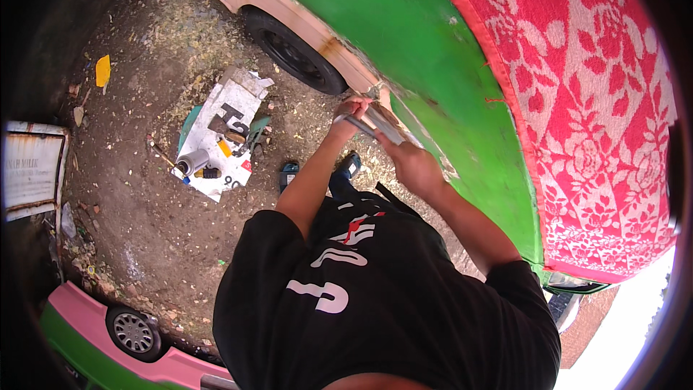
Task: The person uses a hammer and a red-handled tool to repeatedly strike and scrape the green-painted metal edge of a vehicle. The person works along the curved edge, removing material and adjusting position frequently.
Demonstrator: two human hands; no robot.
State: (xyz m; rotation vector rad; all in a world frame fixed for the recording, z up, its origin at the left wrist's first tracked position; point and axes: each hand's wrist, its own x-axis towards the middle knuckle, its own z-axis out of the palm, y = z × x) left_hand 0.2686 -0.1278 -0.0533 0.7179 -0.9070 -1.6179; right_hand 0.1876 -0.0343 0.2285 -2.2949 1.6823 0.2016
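Note:
A long, narrow grey bar (359, 125) lies slantwise between my two hands, close to the lower side of a green car body (462, 108). I cannot make out its exact kind. My left hand (351, 111) is closed at its far left end. Round the nearer right end, the fingers of my right hand (417, 167) are wrapped. Just beyond the hands, the lower body panel (388, 126) shows bare, scraped grey and brownish patches below the green paint.
A black wheel (294, 52) stands left of the panel. On the dirt ground (137, 195), a white printed sheet (232, 105) carries tools and a grey can (192, 162). A red floral cloth (577, 101) covers the car top. A pink-and-green car (83, 310) stands lower left.

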